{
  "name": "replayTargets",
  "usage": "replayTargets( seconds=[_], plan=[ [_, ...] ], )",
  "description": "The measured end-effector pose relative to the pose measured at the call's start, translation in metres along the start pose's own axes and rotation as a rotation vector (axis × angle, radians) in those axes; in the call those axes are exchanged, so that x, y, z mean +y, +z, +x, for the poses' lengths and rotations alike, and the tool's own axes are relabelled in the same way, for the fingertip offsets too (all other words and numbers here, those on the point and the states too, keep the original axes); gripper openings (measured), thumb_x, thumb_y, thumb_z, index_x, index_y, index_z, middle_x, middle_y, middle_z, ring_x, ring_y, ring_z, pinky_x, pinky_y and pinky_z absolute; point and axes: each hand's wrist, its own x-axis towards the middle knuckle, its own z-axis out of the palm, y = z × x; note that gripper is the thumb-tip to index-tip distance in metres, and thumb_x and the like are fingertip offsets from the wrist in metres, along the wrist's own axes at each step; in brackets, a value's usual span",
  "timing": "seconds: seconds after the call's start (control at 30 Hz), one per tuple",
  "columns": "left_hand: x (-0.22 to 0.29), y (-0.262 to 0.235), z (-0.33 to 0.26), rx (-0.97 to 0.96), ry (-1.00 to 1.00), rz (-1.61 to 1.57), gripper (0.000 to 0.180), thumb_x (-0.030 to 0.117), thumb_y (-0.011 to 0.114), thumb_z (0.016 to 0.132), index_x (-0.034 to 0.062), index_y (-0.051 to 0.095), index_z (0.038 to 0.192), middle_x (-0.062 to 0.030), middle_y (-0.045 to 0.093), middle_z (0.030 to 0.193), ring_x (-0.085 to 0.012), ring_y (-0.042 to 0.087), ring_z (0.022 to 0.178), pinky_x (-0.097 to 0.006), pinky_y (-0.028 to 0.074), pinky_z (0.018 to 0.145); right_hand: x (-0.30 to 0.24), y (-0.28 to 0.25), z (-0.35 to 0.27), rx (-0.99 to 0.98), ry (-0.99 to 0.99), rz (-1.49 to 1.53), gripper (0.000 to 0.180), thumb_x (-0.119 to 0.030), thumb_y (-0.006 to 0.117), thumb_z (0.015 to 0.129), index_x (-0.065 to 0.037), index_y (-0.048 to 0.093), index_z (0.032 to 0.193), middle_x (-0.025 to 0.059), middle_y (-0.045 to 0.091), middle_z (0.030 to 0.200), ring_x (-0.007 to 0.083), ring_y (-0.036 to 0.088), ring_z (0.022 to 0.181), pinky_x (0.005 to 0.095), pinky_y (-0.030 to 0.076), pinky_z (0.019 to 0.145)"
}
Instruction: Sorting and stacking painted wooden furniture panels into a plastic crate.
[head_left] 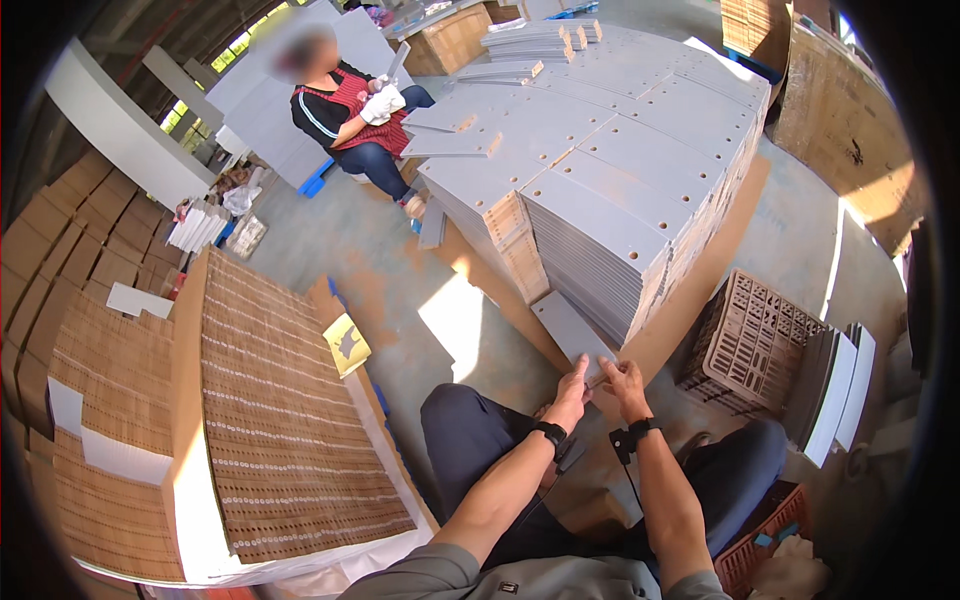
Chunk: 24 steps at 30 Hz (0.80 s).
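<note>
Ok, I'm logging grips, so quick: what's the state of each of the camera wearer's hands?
Left hand: closed, holding the near end of a grey panel.
Right hand: closed, on the same end.

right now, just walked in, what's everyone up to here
A seated person has the left hand and right hand at the near end of a narrow grey panel, just in front of a large stack of grey panels. Across the stack, a co-worker in white gloves sits too. A plastic crate stands to the right.
</note>
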Motion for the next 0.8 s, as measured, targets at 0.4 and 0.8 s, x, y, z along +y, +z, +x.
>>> replayTargets(
  seconds=[0.4, 0.8],
  plan=[
    [-0.016, 0.020, -0.123, -0.663, -0.051, -0.489, 0.065, 0.062, 0.051, 0.096, 0.0118, 0.053, 0.138, -0.0011, 0.058, 0.134, -0.0146, 0.053, 0.122, -0.032, 0.042, 0.106, -0.094, -0.006, -0.118, 0.335, -0.511, -0.351, 0.071, -0.028, 0.072, 0.085, 0.002, 0.039, 0.140, 0.0344, 0.061, 0.119, 0.0467, 0.062, 0.109, 0.0470, 0.050, 0.095],
    [0.066, -0.032, -0.182, -0.687, 0.307, 0.110, 0.036, 0.032, 0.056, 0.102, 0.0041, 0.063, 0.123, -0.0042, 0.067, 0.103, -0.0094, 0.062, 0.084, -0.025, 0.052, 0.078, -0.136, -0.056, -0.111, 0.240, -0.915, -0.678, 0.057, -0.030, 0.075, 0.081, 0.003, 0.055, 0.124, 0.0232, 0.065, 0.110, 0.0398, 0.064, 0.101, 0.0444, 0.052, 0.087]
  ],
)
